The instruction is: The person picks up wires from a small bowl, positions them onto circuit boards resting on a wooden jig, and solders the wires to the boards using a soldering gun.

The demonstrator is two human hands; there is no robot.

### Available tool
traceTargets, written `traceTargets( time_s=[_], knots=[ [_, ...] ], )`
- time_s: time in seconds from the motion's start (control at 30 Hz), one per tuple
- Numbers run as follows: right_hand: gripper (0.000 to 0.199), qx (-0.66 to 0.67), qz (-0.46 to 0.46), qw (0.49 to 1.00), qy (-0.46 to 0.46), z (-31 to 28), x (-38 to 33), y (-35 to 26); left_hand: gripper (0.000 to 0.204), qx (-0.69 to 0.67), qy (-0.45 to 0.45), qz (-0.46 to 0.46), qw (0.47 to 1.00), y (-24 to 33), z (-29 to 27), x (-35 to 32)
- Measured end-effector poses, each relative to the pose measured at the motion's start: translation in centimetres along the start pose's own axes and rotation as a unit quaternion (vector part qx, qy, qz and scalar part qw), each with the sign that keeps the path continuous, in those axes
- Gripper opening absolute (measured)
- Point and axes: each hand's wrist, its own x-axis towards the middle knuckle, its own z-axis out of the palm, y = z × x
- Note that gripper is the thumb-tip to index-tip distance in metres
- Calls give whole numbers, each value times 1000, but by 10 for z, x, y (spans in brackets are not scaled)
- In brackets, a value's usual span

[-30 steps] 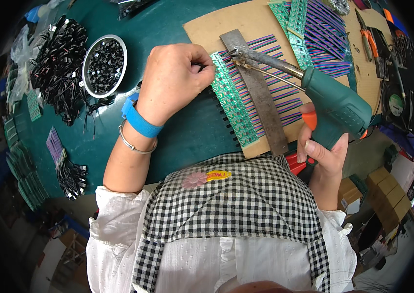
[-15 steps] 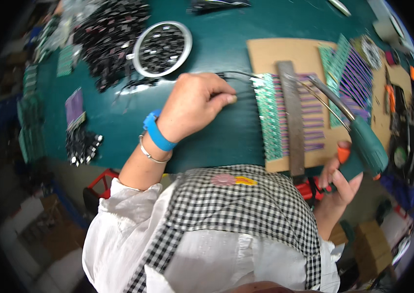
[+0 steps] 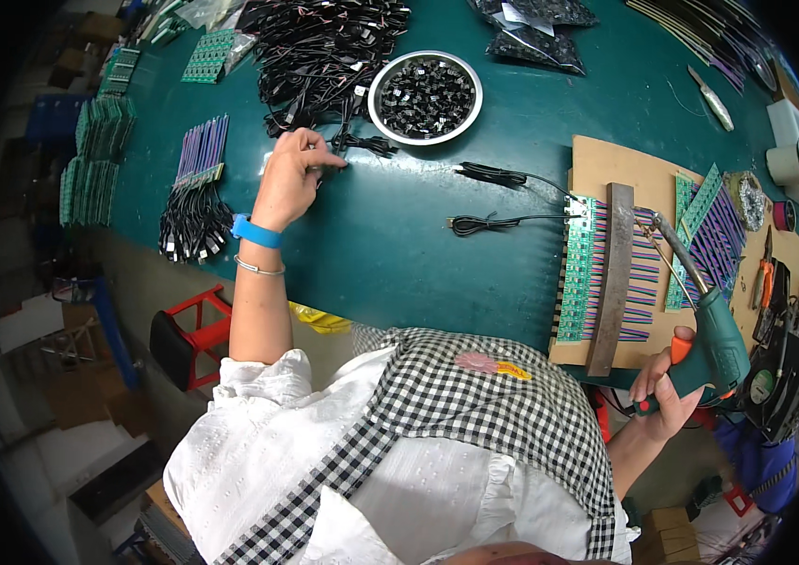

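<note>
My left hand (image 3: 291, 179), with a blue wristband and a bangle, is over the green table beside a pile of black cables (image 3: 324, 56). Its thumb is stretched out and apart from the fingers, and I see nothing held. My right hand (image 3: 668, 391) grips a green soldering gun (image 3: 722, 344) with an orange trigger. The gun's metal tip points at a row of green circuit boards (image 3: 577, 273) with coloured wires. A brown metal bar (image 3: 612, 282) lies across those wires on a cardboard sheet (image 3: 597, 160). Two black cables (image 3: 489, 223) run leftward from the boards.
A round metal bowl (image 3: 381, 118) of small black parts stands beside the cable pile. Finished-looking bundles (image 3: 197, 188) and stacked boards (image 3: 98, 127) are at left. Black bags (image 3: 536, 38) and a knife (image 3: 712, 99) lie farther back. Pliers (image 3: 765, 273) are at right.
My left hand has moved left, away from the circuit boards, to the cable pile, and its thumb has spread from the fingers. The right hand keeps the soldering gun. The view has shifted.
</note>
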Motion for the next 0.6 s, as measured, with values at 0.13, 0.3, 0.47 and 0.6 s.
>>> traceTargets(
  time_s=[0.13, 0.3, 0.47, 0.6],
  knots=[
    [62, 0, 3, 1000, 27, 5, -2, -5, 24, -177, -31, -70, 981, 9, 5, 12],
    [63, 11, 13, 999, 32, 14, 0, -9, 17, -349, 84, 31, 933, 63, -13, 37],
    [65, 6, 35, 997, 66, 35, 8, -11, 17, -620, -76, -104, 774, 147, -23, 54],
    [60, 4, 39, 997, 61, 50, 22, -11, 15, -649, -177, -98, 734, 193, -17, 54]
  ],
)
